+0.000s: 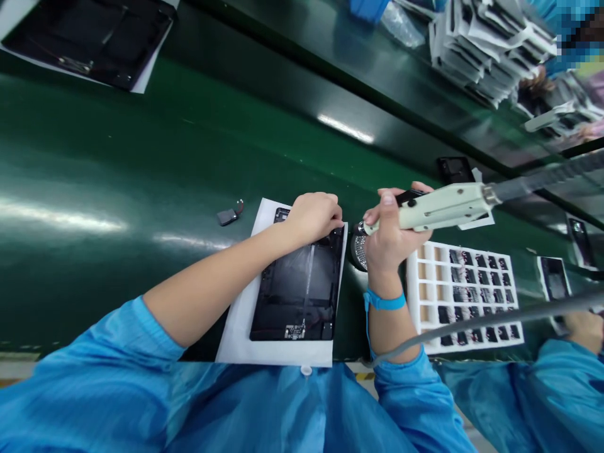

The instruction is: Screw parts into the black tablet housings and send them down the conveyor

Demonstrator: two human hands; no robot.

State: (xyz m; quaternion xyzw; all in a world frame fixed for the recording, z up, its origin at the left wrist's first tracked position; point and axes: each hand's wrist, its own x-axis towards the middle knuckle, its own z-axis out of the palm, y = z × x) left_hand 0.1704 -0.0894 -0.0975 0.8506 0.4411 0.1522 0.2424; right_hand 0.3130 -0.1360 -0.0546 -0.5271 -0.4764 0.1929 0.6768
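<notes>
My left hand (312, 219) rests on the upper end of a black tablet housing (297, 296), fingers curled over its edge. The housing lies flat on a white sheet (240, 314), with a small circuit board (295, 331) at its near edge. My right hand (391, 229) grips a pale green electric screwdriver (438, 206) with a grey cable, just right of the housing. Its tip is hidden behind my fingers. A blue wrist strap (384, 301) circles my right wrist. A round metal mesh disc (358, 255) sits under that hand.
A white foam tray (465, 294) holds rows of small black parts to the right. A small black part with a red wire (227, 217) lies on the green bench (117, 157). Another black panel (89, 41) lies far left. Stacked packets (491, 50) stand beyond. A co-worker's hand (585, 330) shows at right.
</notes>
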